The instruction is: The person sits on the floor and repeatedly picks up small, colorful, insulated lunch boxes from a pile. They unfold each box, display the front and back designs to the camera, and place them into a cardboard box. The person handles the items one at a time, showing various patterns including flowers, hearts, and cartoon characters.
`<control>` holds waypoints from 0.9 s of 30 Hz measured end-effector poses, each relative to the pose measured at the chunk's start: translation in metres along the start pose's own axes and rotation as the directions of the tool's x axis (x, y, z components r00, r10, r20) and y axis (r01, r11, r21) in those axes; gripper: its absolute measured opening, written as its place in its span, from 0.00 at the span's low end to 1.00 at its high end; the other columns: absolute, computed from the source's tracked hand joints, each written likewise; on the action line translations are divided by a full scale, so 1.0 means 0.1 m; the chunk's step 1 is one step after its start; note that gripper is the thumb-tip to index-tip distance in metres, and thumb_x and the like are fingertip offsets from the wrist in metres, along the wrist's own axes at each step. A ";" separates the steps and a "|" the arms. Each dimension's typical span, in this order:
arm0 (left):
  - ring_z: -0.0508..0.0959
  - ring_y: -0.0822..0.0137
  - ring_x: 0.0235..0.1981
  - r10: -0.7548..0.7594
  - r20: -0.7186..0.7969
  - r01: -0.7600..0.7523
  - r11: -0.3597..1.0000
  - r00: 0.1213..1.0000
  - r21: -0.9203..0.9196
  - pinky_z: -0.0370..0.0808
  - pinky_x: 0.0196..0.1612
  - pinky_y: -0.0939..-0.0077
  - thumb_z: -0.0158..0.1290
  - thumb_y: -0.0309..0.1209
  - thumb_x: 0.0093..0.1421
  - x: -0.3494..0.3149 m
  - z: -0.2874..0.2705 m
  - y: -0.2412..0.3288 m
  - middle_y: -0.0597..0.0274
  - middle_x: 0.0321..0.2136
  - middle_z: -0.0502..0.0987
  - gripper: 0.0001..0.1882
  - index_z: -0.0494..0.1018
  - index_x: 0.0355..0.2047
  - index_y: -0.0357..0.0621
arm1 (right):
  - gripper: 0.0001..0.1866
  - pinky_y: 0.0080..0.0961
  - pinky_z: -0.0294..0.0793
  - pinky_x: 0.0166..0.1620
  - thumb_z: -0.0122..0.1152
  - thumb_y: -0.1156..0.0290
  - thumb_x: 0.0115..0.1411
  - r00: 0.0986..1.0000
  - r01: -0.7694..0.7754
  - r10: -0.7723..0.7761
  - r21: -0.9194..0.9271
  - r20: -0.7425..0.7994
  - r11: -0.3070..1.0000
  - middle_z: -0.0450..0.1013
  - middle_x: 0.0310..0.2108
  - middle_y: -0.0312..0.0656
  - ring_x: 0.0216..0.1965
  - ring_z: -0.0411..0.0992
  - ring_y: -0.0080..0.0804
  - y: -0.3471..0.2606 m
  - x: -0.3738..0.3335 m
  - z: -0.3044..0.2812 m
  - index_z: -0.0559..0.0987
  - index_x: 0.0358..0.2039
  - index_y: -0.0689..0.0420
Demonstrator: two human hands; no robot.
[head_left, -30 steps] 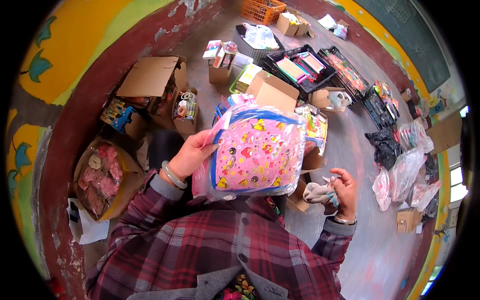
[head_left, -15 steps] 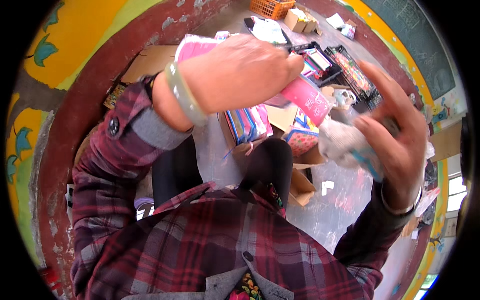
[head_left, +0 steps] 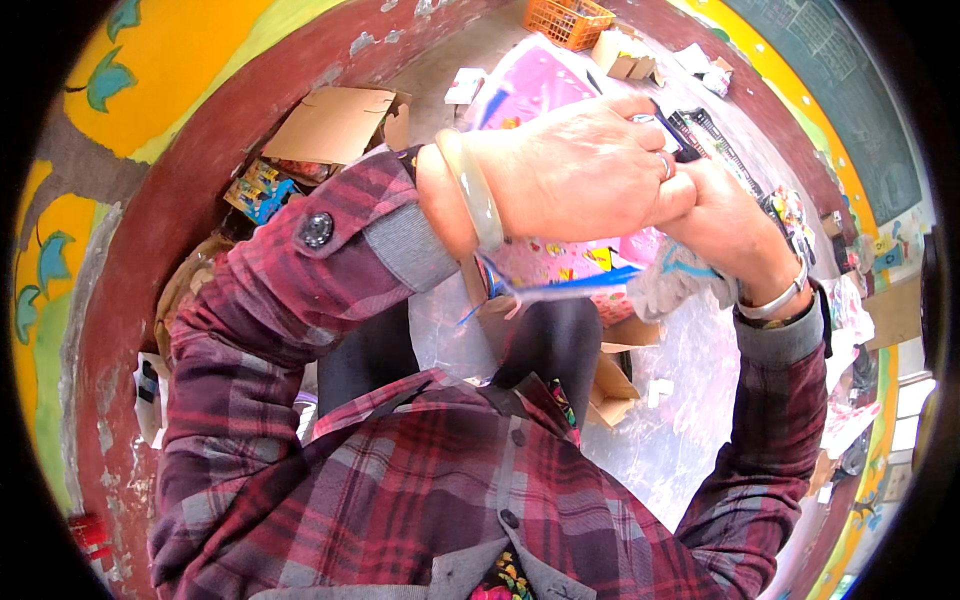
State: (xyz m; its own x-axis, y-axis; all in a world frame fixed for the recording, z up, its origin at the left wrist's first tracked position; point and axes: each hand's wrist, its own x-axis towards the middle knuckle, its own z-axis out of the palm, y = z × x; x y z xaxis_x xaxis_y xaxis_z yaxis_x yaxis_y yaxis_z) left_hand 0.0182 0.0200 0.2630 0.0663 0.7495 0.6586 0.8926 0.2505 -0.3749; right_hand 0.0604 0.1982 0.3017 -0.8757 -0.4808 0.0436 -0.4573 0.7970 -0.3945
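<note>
My left hand (head_left: 590,170), wearing a pale green bangle and a ring, is closed on a pink printed plastic pouch (head_left: 545,80). The pouch shows beyond the wrist and again below the hands, where a blue edging runs along it. My right hand (head_left: 730,215) meets the left at the fingertips, its fingers closed. From its palm hangs a crumpled grey-white cloth (head_left: 680,275) with a light blue stripe. The exact grip of both hands is hidden where the fingers overlap.
An orange basket (head_left: 568,22) and a small carton (head_left: 625,55) stand at the far side. Flattened cardboard (head_left: 330,125) lies by the red wall at left. Black crates (head_left: 715,140) are beyond my right hand, and an open cardboard box (head_left: 610,390) is beside my knee.
My left hand has moved right and my right hand has come in to meet it, its fingers closing. More of the pink pouch now shows beyond and below the hands.
</note>
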 end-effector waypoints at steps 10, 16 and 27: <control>0.74 0.53 0.40 -0.934 -0.101 0.861 0.354 0.341 -0.364 0.70 0.45 0.65 0.49 0.23 0.49 -1.62 1.07 -0.12 0.51 0.35 0.75 0.07 0.71 0.31 0.40 | 0.10 0.21 0.62 0.27 0.52 0.71 0.55 0.958 -0.254 0.278 0.246 -0.066 0.935 0.67 0.19 0.33 0.23 0.62 0.18 0.54 -0.31 0.40 0.75 0.26 0.66; 0.76 0.47 0.41 -0.766 0.630 0.975 -0.213 -0.129 -0.060 0.71 0.44 0.57 0.49 0.43 0.51 -2.17 1.86 0.52 0.40 0.35 0.76 0.21 0.74 0.38 0.38 | 0.10 0.19 0.57 0.22 0.52 0.72 0.56 0.913 -0.307 0.390 0.435 -0.115 0.847 0.63 0.16 0.26 0.20 0.58 0.13 0.63 -0.26 0.73 0.74 0.21 0.63; 0.76 0.48 0.43 -0.585 0.742 0.910 -0.405 -0.328 0.083 0.72 0.45 0.61 0.49 0.40 0.50 -2.56 2.71 0.82 0.42 0.37 0.76 0.18 0.78 0.35 0.40 | 0.09 0.33 0.66 0.24 0.48 0.73 0.49 0.931 -0.338 0.358 0.197 -0.074 0.920 0.68 0.15 0.52 0.19 0.71 0.40 0.57 0.16 1.31 0.75 0.24 0.65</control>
State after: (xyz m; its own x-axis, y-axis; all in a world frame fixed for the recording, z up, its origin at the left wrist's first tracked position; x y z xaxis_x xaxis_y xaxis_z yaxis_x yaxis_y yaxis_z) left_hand -0.0463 0.0153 -0.1132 -0.8747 0.0624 -0.4806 -0.3382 0.6317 0.6976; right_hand 0.0409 0.1877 0.1596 -0.9903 -0.1354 -0.0326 -0.0943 0.8241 -0.5585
